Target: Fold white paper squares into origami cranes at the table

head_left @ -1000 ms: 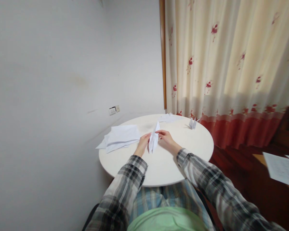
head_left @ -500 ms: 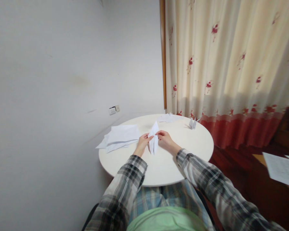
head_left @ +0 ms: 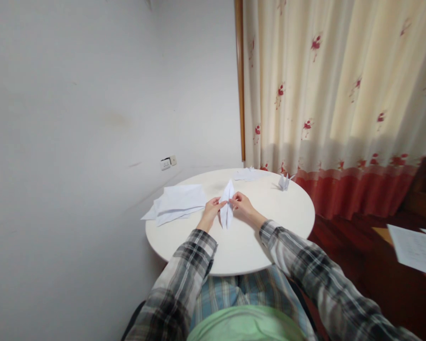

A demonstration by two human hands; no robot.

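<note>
A narrow, pointed piece of folded white paper (head_left: 227,204) stands between my hands over the round white table (head_left: 270,227). My left hand (head_left: 210,214) pinches its left edge with thumb and fingers closed. On the right edge, my right hand (head_left: 243,206) pinches in the same way. Both wrists rest low near the tabletop. Plaid sleeves cover my forearms.
A loose stack of white sheets (head_left: 177,202) lies on the table's left side. A finished paper crane (head_left: 284,181) stands at the far right, and more folded paper (head_left: 245,174) lies at the far edge. A flowered curtain (head_left: 341,94) hangs behind. Printed paper (head_left: 415,248) lies on a dark surface at right.
The folded paper has narrowed as my hands pressed its sides closer together. Both hands stayed at the same spot on the table.
</note>
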